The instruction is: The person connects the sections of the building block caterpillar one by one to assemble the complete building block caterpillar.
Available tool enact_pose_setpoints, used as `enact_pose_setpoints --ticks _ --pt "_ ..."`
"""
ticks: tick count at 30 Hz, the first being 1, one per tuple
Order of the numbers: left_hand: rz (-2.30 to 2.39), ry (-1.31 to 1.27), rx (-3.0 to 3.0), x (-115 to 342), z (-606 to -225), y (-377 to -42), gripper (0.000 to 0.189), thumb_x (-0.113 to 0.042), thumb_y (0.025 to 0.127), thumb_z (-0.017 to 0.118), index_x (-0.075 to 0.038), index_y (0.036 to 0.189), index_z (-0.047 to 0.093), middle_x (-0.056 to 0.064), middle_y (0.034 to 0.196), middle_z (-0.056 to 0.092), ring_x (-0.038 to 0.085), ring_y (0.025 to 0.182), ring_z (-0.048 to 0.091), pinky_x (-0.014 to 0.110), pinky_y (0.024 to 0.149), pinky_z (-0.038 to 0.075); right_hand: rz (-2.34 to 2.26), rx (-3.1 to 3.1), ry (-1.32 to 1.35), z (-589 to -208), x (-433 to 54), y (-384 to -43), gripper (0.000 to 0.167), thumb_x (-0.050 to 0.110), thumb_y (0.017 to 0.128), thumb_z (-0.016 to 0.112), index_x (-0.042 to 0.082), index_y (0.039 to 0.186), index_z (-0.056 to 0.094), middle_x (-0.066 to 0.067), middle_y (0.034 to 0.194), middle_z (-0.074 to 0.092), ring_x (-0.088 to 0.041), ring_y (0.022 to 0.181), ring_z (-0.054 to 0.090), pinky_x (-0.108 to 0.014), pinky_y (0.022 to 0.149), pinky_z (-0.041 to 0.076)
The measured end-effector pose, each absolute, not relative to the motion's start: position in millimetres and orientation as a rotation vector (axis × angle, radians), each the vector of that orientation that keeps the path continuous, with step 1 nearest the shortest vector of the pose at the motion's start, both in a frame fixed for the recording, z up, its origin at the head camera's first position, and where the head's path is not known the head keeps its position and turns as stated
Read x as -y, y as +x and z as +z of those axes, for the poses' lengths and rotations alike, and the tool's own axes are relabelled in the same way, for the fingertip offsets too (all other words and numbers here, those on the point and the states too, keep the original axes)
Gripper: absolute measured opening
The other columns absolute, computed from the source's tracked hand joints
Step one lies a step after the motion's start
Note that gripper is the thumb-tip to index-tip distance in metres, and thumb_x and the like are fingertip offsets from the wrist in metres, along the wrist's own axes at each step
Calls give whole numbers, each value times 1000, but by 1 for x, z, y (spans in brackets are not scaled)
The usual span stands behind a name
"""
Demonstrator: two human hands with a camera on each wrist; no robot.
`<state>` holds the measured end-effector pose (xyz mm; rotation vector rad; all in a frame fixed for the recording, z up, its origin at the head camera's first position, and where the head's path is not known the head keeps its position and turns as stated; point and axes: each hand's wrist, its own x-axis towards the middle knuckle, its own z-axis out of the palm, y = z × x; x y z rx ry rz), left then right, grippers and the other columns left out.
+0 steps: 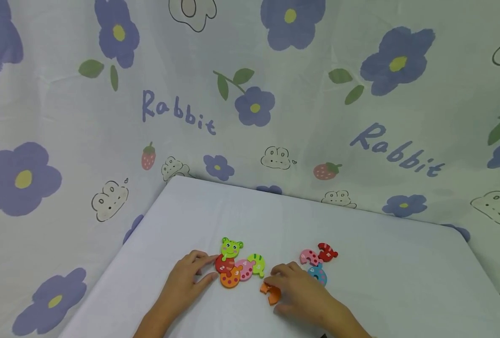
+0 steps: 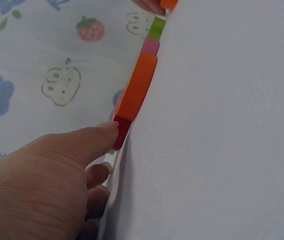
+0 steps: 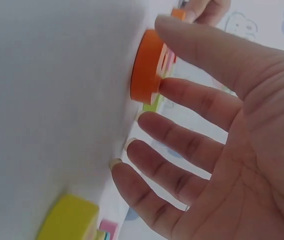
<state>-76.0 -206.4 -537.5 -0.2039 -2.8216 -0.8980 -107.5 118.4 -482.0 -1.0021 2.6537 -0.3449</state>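
Observation:
Flat animal puzzle pieces form a joined curve: a green smiling head (image 1: 231, 247), a red piece (image 1: 223, 265) marked 2, an orange piece (image 1: 229, 278) marked 3, a pink piece (image 1: 244, 270) and a green piece (image 1: 257, 264). My left hand (image 1: 186, 277) touches the red piece's left side with its index finger; its thumb lies at the red edge in the left wrist view. To the right of the curve, my right hand (image 1: 300, 291) pinches a loose orange puzzle piece (image 3: 147, 70) between thumb and index finger, the other fingers spread.
Right of my right hand lie a pink piece (image 1: 308, 257), a red piece (image 1: 327, 252) and a blue piece (image 1: 319, 273), partly covered by the hand. A yellow piece (image 3: 72, 220) shows in the right wrist view. A patterned cloth (image 1: 241, 155) hangs behind the white table (image 1: 385, 281).

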Motion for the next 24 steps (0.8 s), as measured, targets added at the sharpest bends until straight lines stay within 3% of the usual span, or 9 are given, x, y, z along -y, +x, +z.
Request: enact_pose_setpoints --ticks 7,17,24 --pt "-903 -201 2825 206 -535 -75 43 -28 88 87 -26 130 75 -17 110 58 1 83 49 27 76 48 -336 -2672 -1016 -482 -117 -101 40 39 87 85 33 125 73 7 129 62 -20 118 54 -41 95 56" --pt "-904 -188 2838 206 -536 -76 43 -29 89 87 -27 130 75 -16 110 58 1 84 50 27 77 48 -337 -2676 -918 -482 -132 -97 51 42 83 89 24 127 71 7 132 61 -19 118 53 -39 97 55" --pt "-911 -174 2845 207 -537 -76 43 -29 89 86 -28 131 74 -16 112 58 1 84 50 27 77 48 -380 -2679 -844 -482 -144 -98 49 34 82 91 22 125 71 6 129 62 -19 115 53 -41 95 56"
